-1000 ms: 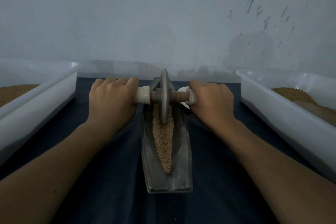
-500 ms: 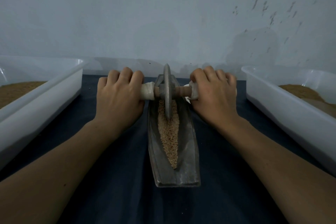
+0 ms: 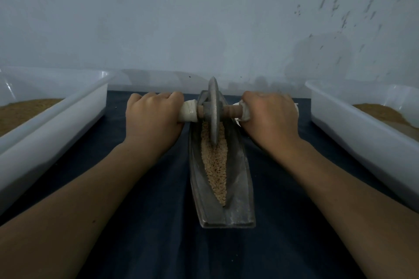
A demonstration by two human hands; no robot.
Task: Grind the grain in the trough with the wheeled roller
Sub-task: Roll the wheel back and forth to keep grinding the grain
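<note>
Left hand [image 3: 154, 118] and right hand [image 3: 269, 118] each grip a handle of the roller [image 3: 213, 111], whose wheel stands in the grain [image 3: 214, 161] at the trough's [image 3: 240, 188] far end; equal downward pressure should keep it upright.

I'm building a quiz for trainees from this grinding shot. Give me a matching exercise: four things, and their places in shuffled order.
1 left hand
2 wheel
3 grain
4 trough

A in the trough's groove
B on the dark cloth between left tub and right tub
C gripping the wrapped handle
D on edge in the grain, far end

Pairs: 1-C, 2-D, 3-A, 4-B
</note>
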